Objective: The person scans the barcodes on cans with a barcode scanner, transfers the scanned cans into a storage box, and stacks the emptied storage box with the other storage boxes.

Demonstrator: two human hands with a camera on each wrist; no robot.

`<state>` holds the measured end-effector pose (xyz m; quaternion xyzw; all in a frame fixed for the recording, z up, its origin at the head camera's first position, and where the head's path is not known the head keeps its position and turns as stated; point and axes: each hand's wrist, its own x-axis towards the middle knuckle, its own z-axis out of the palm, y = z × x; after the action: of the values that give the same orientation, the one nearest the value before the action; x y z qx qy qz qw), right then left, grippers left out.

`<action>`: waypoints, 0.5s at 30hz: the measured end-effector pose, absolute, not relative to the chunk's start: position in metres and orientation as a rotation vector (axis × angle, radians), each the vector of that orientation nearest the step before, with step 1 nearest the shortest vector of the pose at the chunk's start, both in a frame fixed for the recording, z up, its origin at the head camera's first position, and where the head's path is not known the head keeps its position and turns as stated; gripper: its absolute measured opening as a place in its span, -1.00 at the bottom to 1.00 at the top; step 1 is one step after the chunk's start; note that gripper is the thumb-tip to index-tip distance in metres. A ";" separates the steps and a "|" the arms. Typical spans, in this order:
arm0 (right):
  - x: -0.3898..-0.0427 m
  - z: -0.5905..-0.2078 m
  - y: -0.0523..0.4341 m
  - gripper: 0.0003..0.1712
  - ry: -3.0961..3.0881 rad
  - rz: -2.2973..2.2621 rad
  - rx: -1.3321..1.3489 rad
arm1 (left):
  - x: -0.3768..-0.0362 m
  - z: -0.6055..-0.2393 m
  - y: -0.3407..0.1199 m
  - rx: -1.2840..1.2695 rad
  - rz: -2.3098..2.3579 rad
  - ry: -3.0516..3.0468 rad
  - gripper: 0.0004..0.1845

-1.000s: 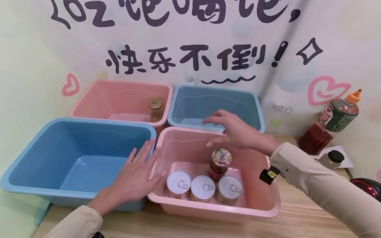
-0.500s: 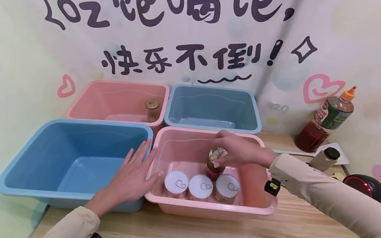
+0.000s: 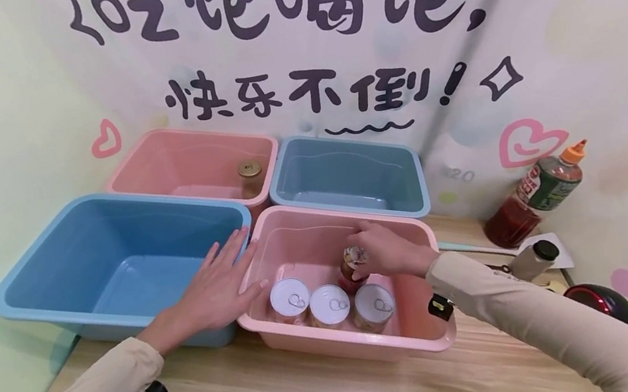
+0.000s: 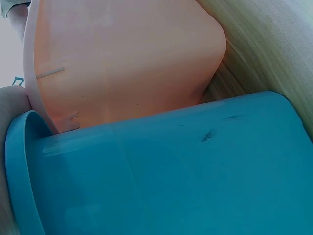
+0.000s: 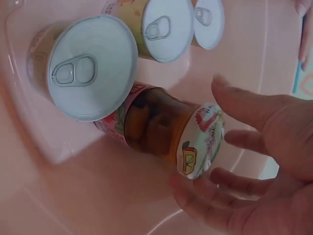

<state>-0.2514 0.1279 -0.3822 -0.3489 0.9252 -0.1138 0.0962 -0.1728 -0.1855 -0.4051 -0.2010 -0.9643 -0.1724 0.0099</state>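
Note:
A glass jar of fruit with a printed lid (image 5: 200, 139) stands in the front pink bin (image 3: 359, 348), behind three cans with white pull-tab lids (image 3: 330, 305). My right hand (image 3: 389, 249) reaches down at this jar. In the right wrist view its thumb and fingers (image 5: 239, 103) spread around the lid, with a gap between thumb and lid. My left hand (image 3: 215, 290) rests with straight fingers where the rims of the large blue bin (image 3: 126, 319) and the pink bin meet. Only its edge (image 4: 11, 110) shows in the left wrist view.
A back pink bin (image 3: 179, 134) holds a gold-lidded container (image 3: 250, 173). Beside it stands a smaller blue bin (image 3: 343, 145). To the right are a red sauce bottle with an orange cap (image 3: 538, 201), a black-capped bottle (image 3: 534, 260) and a dark rounded object (image 3: 603, 303).
My right hand has come down from above the front pink bin to the jar's lid. The left hand stays on the rims. The view has shifted slightly.

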 end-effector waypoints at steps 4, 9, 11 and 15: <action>-0.251 -0.385 0.121 -0.55 2.739 -0.317 -0.979 | -0.173 -0.405 -0.186 -0.627 -0.530 -3.012 -0.19; -0.249 -0.390 0.114 -0.67 2.753 -0.267 -0.935 | -0.173 -0.406 -0.187 -0.628 -0.524 -3.015 -0.19; -0.249 -0.392 0.112 -0.71 2.766 -0.269 -0.921 | -0.173 -0.406 -0.187 -0.627 -0.524 -3.015 -0.19; -0.249 -0.396 0.108 -0.72 2.794 -0.278 -0.858 | -0.173 -0.405 -0.187 -0.621 -0.531 -3.022 -0.19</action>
<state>-0.2488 0.1078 -0.3955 -0.2907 0.9466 -0.0943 0.1026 -0.1730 -0.1870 -0.4053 -0.1983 -0.9654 -0.1695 0.0054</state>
